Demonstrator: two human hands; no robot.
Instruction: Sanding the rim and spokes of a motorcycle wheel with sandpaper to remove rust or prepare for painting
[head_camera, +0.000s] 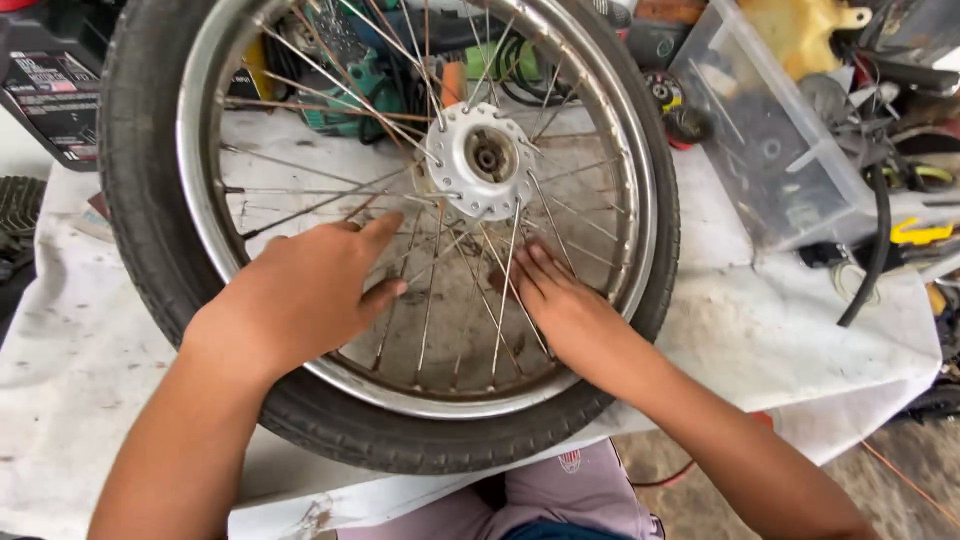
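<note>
Spoked wheel (390, 230) lies flat on a table covered with a stained white cloth (780, 330), its black tyre (140, 230) wrapped around a shiny metal rim (200, 200) whose near edge shows rust. At the middle sits the silver hub (482, 160), with thin spokes (330, 75) fanning out to the rim; several of them look brown and rusty.

The left hand (300, 295) rests palm down over the spokes on the near left part of the wheel, fingers spread and pointing toward the hub, grasping nothing. The right hand (560, 305) is threaded down among the spokes on the near right part, just below the hub; its fingers are extended between the wires and touch them, but whether they pinch one spoke I cannot tell.

Beyond the wheel, at the far side, a green power tool (355, 85) and an orange-handled tool (455, 85) show through the spokes. To the far right stands a clear plastic bin (770, 150) tilted among a heap of parts, with a yellow container (800, 30) behind it and a black hose (875, 250) hanging down over the cloth. At the far left edge stands a dark jug (50, 85). Near the bottom, the person's pale shorts (560, 500) show under the table's edge.
</note>
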